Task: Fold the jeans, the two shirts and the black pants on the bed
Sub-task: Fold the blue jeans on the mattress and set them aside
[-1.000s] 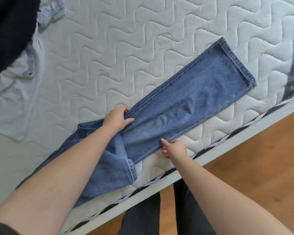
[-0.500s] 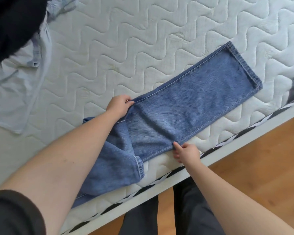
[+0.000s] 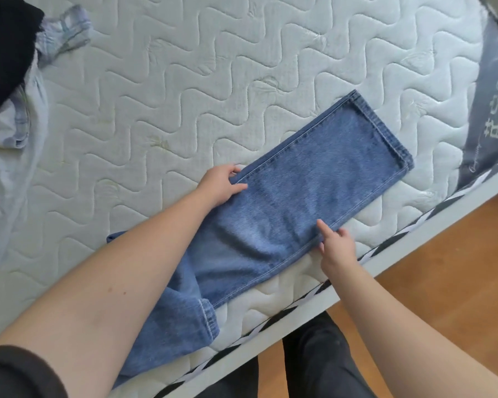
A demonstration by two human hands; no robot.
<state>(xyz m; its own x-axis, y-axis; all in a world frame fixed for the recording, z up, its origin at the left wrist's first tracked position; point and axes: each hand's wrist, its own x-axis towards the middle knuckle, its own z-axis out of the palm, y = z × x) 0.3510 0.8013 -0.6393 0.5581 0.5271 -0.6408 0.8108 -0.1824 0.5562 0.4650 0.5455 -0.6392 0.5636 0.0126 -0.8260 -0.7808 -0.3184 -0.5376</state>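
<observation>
Two hands clamped on the jeans (image 3: 314,193): left hand (image 3: 222,185) pinching the far seam, right hand (image 3: 335,245) the near seam. Both have slid rightward toward the hem (smoothing the stacked legs). Jeans lie along the bed (image 3: 213,81) near edge; folding barely begun.

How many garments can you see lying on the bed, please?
3: jeans at the near edge under both hands, a pale shirt far left, a black garment top-left. A second shirt may be hidden.
</observation>
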